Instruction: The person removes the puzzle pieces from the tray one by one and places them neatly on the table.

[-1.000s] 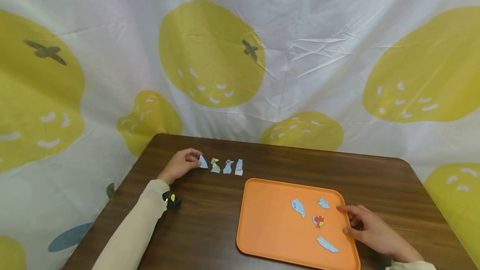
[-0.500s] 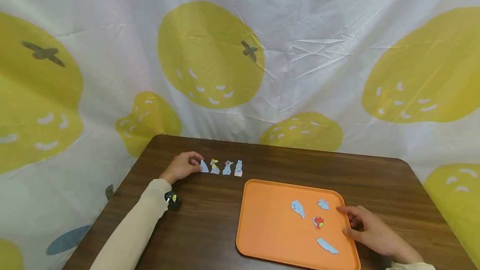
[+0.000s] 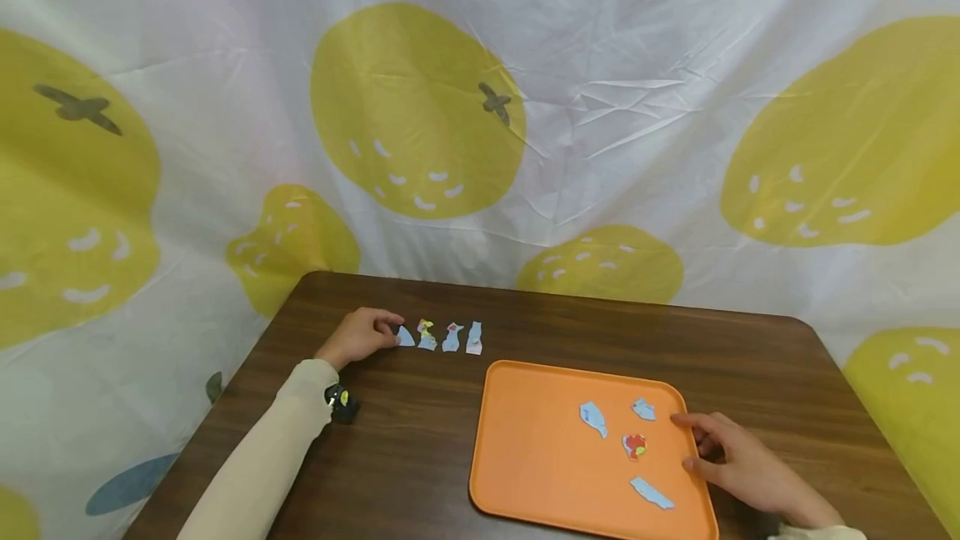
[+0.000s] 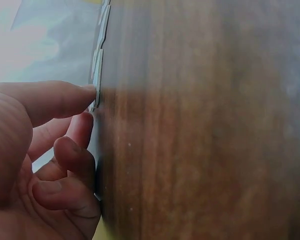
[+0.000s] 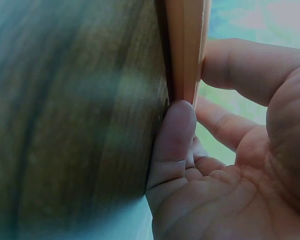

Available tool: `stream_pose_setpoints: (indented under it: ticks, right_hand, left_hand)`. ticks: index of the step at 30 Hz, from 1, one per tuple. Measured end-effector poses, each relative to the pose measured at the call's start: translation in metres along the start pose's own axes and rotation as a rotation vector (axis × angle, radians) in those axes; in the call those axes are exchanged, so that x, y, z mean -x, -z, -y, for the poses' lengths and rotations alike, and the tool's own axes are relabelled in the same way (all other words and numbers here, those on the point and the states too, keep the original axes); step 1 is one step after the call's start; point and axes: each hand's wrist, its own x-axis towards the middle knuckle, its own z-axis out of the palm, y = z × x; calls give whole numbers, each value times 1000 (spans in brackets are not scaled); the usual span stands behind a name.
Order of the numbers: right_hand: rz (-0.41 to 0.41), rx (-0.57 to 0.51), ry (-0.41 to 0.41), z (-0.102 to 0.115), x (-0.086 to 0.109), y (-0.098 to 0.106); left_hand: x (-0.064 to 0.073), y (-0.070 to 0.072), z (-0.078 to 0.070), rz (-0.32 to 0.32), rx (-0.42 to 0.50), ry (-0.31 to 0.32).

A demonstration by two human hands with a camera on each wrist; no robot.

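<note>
At the far left of the table, the left hand (image 3: 360,336) has thumb and index fingertips at the left edge of a pale blue, roughly triangular paper piece (image 3: 406,337). In the left wrist view the thumb tip meets a thin piece (image 4: 97,75) seen edge-on; the other fingers are bent. To its right lie a yellow-and-blue piece (image 3: 427,336), a blue piece with a red spot (image 3: 452,338) and a narrow blue piece (image 3: 474,338). The right hand (image 3: 738,461) grips the right rim of an orange tray (image 3: 540,457); in the right wrist view its fingers touch the tray edge (image 5: 185,55).
Several more paper pieces lie in the tray: a long blue one (image 3: 593,420), a small blue one (image 3: 643,409), a red one (image 3: 634,447) and a blue strip (image 3: 652,492). A lemon-patterned cloth (image 3: 600,148) hangs behind the brown table (image 3: 585,327).
The left hand has brought the triangular piece slightly nearer, level with the row, and turned it a little. The right hand and tray keep their places.
</note>
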Motion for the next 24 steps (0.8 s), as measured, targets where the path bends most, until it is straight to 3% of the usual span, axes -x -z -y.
stream_pose_setpoints:
  ticks: [10,16,24]
  right_hand:
    - [-6,-4,-9,2,1,-1]
    - [17,-6,-34,3,-1,2]
    - [36,-21,-56,2,-2,2]
  left_hand:
    - [2,0,-3,-1,78,16]
    - [3,2,-13,-14,168,6]
    - [6,-6,-31,-75,419,9]
